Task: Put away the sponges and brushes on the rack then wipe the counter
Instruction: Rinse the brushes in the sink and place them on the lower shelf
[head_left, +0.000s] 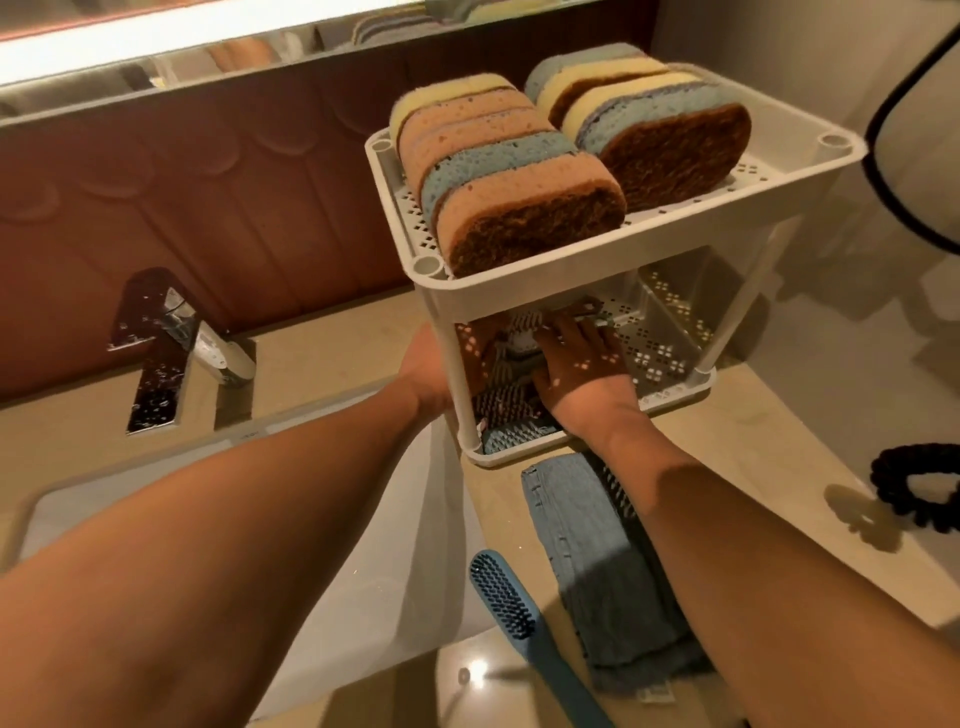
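Beige stone worktop (779, 415) holds white sink (363, 519) at left and white two-tier plastic rack (571, 270) beyond it. Sponges (519, 197) stand on edge in two rows on top tier. Folded blue cloth (597, 561) lies on worktop just before rack. Both hands in lower tier: right hand (582, 374) with fingers straight, pressing on brushes (506, 400) piled there; left hand (428, 366) enters at rack's left side, fingers hidden, grip cannot be told. Blue brush (506, 603) lies beside cloth, near sink edge.

No lettering is legible; the small tag (657, 693) on the blue cloth (597, 545) is too blurred.
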